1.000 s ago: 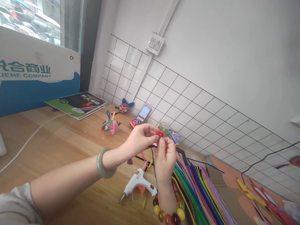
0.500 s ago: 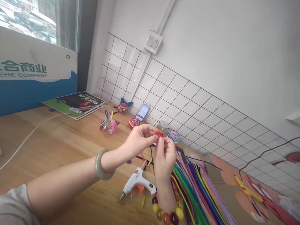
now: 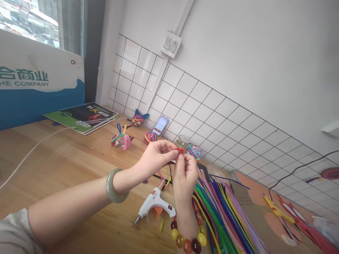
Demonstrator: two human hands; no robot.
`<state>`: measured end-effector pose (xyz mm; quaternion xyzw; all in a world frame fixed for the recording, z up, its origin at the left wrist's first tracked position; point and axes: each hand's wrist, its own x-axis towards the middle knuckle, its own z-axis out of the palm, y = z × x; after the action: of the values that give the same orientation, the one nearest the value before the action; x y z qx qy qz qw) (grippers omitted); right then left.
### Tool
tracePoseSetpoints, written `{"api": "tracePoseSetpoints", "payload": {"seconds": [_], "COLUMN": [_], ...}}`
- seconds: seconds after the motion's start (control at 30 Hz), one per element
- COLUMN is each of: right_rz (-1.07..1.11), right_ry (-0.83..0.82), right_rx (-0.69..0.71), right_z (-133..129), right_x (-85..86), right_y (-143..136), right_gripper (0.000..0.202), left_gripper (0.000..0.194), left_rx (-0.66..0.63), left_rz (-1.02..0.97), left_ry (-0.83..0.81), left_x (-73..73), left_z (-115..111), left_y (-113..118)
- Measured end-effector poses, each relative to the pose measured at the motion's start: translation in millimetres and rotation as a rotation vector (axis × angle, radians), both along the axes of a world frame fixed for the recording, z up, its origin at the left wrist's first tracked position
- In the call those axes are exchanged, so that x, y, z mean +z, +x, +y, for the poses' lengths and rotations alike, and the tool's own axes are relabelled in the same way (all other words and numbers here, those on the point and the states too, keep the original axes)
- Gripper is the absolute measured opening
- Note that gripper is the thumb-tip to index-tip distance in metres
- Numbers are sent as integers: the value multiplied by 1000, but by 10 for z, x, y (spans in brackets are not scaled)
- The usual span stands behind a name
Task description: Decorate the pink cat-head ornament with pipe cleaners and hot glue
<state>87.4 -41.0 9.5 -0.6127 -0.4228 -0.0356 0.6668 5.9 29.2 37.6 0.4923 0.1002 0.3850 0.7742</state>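
Observation:
Between the fingertips of both hands is a small red piece of pipe cleaner (image 3: 180, 150), bent and partly covered by the fingers. My left hand (image 3: 160, 155), with a green bangle on its wrist, pinches it from the left with thumb and fingers. From below and to the right, my right hand (image 3: 186, 173) pinches the same piece; a bracelet of large beads circles that wrist. Below the hands a white glue gun (image 3: 155, 204) stands on the table, its nozzle pointing down to the left. Long pipe cleaners (image 3: 222, 211) in many colours lie in a bundle right of my right wrist.
Behind the hands are a yarn-wrapped pink ornament (image 3: 123, 141), a striped ball (image 3: 150, 138), a blue-eared figure (image 3: 138, 119), a phone (image 3: 160, 125), a glass jar (image 3: 182, 141) and a blue-pink ball (image 3: 195, 151). Yellow-handled scissors (image 3: 278, 211) lie right. A booklet (image 3: 84, 118) lies left.
The red pipe cleaner showed as a rounded loop before and now looks flatter and narrower between the fingertips. Both hands keep their pinch. The whole view has shifted slightly.

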Motion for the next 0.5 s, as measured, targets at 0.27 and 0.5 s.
{"api": "tracePoseSetpoints", "payload": {"seconds": [0.27, 0.5], "right_rz": [-1, 28], "right_ry": [16, 15], "right_rx": [11, 37], "right_z": [-4, 5], "right_x": [8, -9], "right_y": [-42, -16], "right_gripper": [20, 24], "left_gripper": [12, 14], "left_rx": [5, 44], "left_rz": [-30, 20], "left_ry": [-8, 57], "left_x": [-20, -59], "left_z": [23, 53], "left_y": [12, 29]}}
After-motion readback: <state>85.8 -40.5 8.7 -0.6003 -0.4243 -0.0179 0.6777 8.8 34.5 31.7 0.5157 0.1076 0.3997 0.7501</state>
